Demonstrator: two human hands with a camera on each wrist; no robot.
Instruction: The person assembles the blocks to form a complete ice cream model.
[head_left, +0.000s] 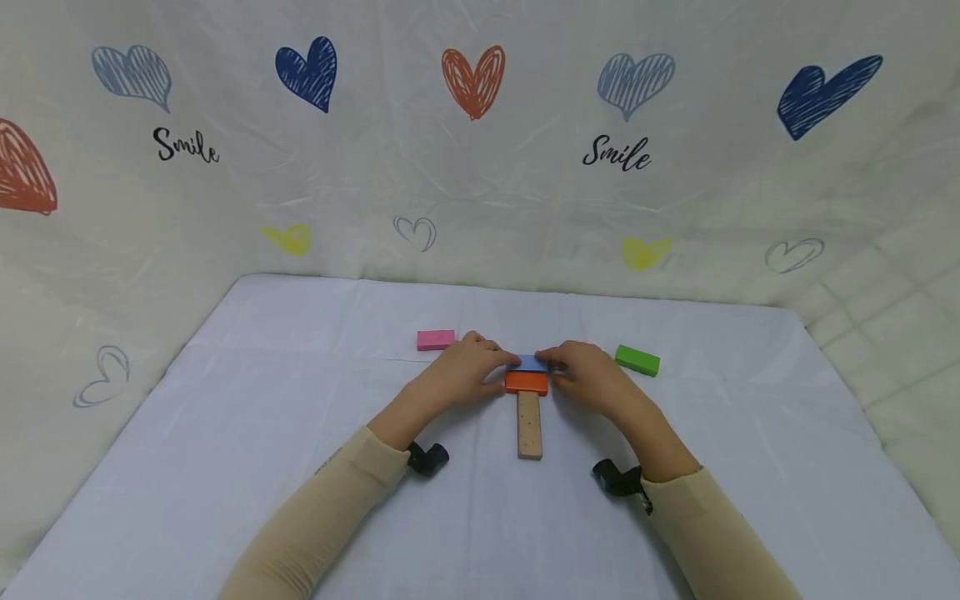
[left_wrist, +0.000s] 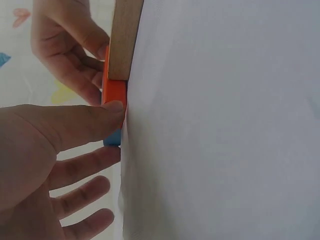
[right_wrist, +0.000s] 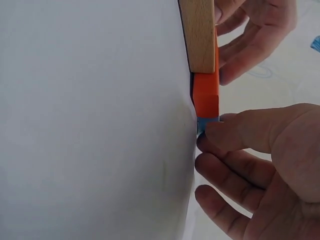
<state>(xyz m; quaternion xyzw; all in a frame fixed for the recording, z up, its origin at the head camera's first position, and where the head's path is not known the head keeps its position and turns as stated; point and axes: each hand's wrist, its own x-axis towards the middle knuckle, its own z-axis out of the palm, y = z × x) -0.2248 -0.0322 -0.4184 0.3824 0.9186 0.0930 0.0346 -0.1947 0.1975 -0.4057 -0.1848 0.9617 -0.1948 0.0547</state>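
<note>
A blue block [head_left: 529,362] lies crosswise against the far side of an orange block [head_left: 527,382]. From the orange block's near side a wooden block [head_left: 528,425] runs lengthwise towards me. At the left, my left hand [head_left: 468,372] has its fingers extended; its thumb touches the orange block [left_wrist: 115,90] and its index fingertip is at the end of the blue block [left_wrist: 112,137]. My right hand [head_left: 588,377] pinches the right end of the blue block [right_wrist: 206,123] between thumb and index finger. Its other fingers are loosely bent, partly behind the thumb.
A pink block [head_left: 436,340] lies beyond my left hand, and a green block [head_left: 637,360] lies to the right of my right hand. Everything sits on a white-covered table [head_left: 300,333]. Behind it hangs a curtain [head_left: 540,167] printed with hearts.
</note>
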